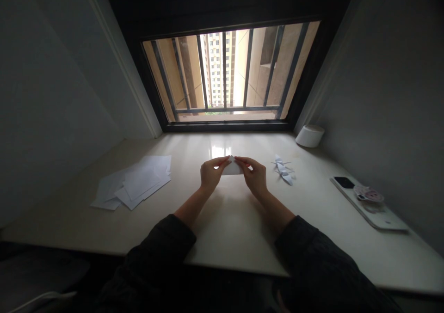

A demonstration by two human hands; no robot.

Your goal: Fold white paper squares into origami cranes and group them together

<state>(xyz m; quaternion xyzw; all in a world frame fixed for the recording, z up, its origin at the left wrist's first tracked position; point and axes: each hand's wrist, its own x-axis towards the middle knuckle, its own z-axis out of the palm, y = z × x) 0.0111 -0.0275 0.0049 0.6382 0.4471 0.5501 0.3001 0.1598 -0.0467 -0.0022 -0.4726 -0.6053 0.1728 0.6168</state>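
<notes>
Left hand (211,174) and right hand (255,176) are both closed in a light pinch, and they hold a folded white paper (232,167) between thumbs and fingertips, one hand at each end. From the head view, this paper is near the middle of a pale stone desk (62,225), above the front edge and toward the window side. For this kind of holding, it seems best to keep the pinch even on both sides, so the edges stay together and the paper does not slip. On the left part of the desk lies a loose pile of white paper sheets (133,181). Right of the hands are folded paper figures (282,169), maybe cranes. Near the right edge lies a white phone (367,202), and a white round container (310,136) stands at the back right corner, under the barred window (225,77).
</notes>
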